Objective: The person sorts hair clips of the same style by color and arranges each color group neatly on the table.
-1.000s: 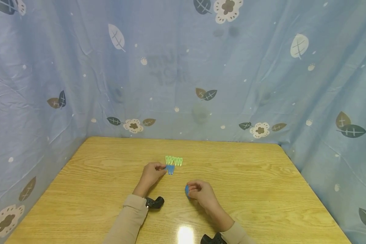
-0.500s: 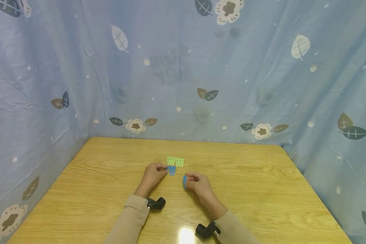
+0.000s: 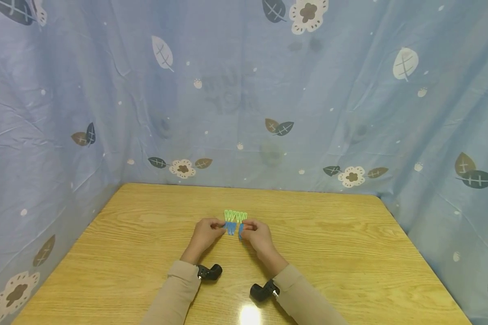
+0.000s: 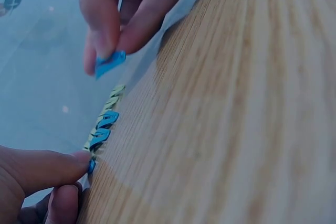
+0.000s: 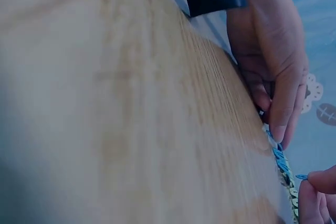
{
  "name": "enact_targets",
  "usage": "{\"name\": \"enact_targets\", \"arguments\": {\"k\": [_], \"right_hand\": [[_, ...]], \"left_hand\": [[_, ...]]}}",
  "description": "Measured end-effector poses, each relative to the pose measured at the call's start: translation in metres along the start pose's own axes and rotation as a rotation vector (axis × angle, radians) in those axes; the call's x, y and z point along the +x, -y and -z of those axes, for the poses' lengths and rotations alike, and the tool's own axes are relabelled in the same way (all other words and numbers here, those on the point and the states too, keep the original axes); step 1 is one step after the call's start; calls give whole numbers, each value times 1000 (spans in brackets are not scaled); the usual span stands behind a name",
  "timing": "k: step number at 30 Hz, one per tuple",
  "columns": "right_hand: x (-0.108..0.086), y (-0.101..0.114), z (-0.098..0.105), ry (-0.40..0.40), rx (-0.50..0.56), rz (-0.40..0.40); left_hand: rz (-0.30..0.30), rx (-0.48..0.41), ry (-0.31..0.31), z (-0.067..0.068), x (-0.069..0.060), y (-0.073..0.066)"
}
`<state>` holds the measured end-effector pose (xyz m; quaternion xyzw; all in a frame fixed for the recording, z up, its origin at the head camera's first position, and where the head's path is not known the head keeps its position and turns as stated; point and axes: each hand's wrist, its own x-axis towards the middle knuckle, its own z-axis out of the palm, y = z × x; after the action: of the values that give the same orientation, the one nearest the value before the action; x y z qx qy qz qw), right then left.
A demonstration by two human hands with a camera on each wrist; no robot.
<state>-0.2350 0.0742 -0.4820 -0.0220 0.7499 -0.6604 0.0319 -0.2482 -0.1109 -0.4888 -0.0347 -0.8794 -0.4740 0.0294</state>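
Several green snap hair clips (image 3: 236, 215) lie side by side in a row on the table. Just below their left part sits a shorter row of blue snap hair clips (image 3: 231, 228). At that row's left end my left hand (image 3: 205, 232) pinches a blue hair clip (image 4: 92, 166) down at the table surface, its fingers covering most of it. My right hand (image 3: 260, 237) holds another blue hair clip (image 4: 109, 64) between thumb and fingertips. In the left wrist view this clip is raised off the wood, tilted, a short gap from the row's right end.
A wooden table (image 3: 329, 253) spreads out around both hands. Blue patterned curtain (image 3: 227, 90) hangs behind it and at both sides. Black wrist cameras (image 3: 209, 272) sit at the cuffs of both sleeves.
My right hand has moved forward and left with its blue hair clip, up to the blue row. The left hand has stayed at the row's left end.
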Motion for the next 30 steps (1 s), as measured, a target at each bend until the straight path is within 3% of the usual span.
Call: {"name": "enact_targets", "arguments": {"k": [7, 15, 24, 30], "right_hand": [[11, 0, -8, -56, -57, -15], [20, -3, -18, -114, -218, 50], [18, 8, -23, -130, -361, 50], [15, 16, -26, -165, -393, 14]], "left_hand": [[-11, -6, 6, 0, 2, 2], [-16, -15, 19, 3, 6, 3], [-22, -1, 13, 4, 7, 1], [-22, -12, 21, 4, 6, 2]]}}
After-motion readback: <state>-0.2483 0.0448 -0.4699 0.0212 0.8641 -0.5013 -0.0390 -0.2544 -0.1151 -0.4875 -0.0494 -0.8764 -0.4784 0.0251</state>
